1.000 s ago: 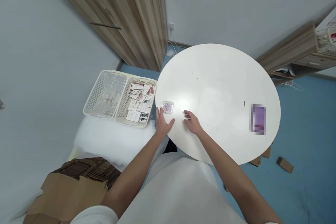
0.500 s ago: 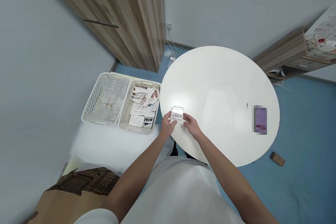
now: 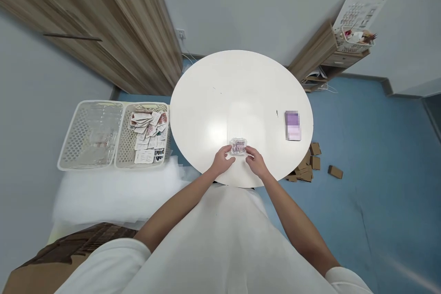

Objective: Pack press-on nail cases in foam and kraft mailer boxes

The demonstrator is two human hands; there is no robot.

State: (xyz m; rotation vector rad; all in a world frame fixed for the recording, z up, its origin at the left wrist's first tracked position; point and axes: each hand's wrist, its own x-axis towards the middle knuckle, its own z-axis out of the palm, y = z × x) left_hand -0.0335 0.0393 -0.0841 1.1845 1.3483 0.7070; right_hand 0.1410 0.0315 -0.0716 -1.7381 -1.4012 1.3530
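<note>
My left hand [image 3: 222,161] is closed on the left end of a small clear plastic case [image 3: 238,146], with thumb and fingertips pinching its edge. My right hand [image 3: 255,162] grips the opposite end in the same way, so the case sits between the two hands and touches both. Its contents look pinkish and are too small to identify. Whether the case rests on the round white tabletop [image 3: 241,92] or is held just above it, I cannot tell. Both hands are over the near edge of the tabletop.

Beyond my right hand and further out to its right, a purple item [image 3: 292,125] lies flat on the tabletop, well apart from the case.

Well to the left of my left hand, off the tabletop, two white perforated baskets stand side by side. The nearer basket [image 3: 120,147] holds a loose pile of printed cards [image 3: 148,131]. The farther basket [image 3: 74,147] holds clear plastic pieces. White padding [image 3: 117,193] lies under them.

To the right of my right hand, cardboard pieces [image 3: 306,167] lie on the blue floor [image 3: 379,147].
</note>
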